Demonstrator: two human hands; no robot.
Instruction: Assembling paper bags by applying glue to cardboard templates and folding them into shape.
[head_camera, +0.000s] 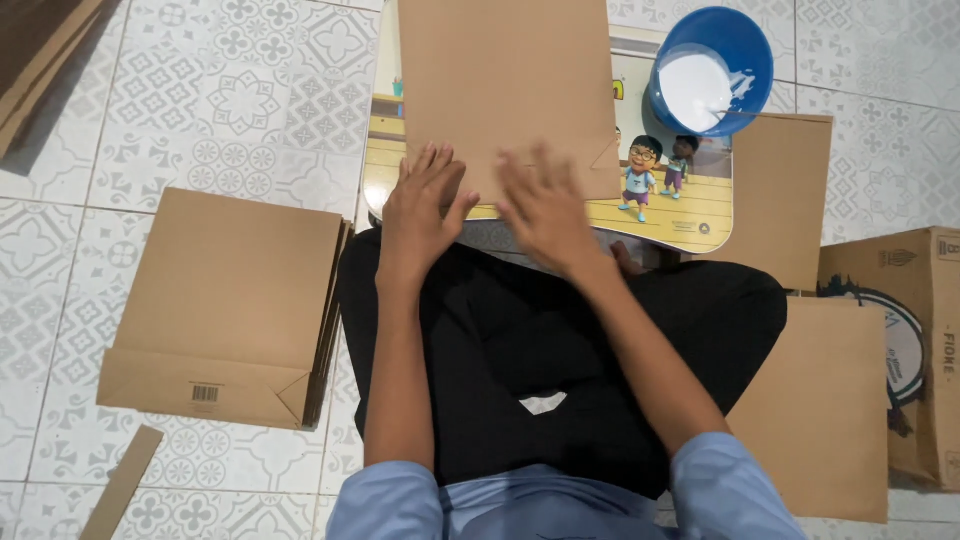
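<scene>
Under both palms: a flat brown paper bag (505, 85) lying on a small low table (690, 215) with a cartoon print, just past my knees. Left hand (420, 215) fingers spread, pressed flat on the bag's near edge. Right hand (545, 210) flat on the same edge just beside it, fingers loosely spread (blurred, so can't tell the exact finger positions). Neither hand pinches anything. Bag runs from my hands to the far edge of the view. Blue bowl (712, 70) of white liquid sits on the table's far right corner, near the bag, not touching. Stack of flat brown bags (230, 310) on the tiled floor to my left. More brown bags (820, 400) on the floor to my right, cardboard box (925, 340) beyond them.
</scene>
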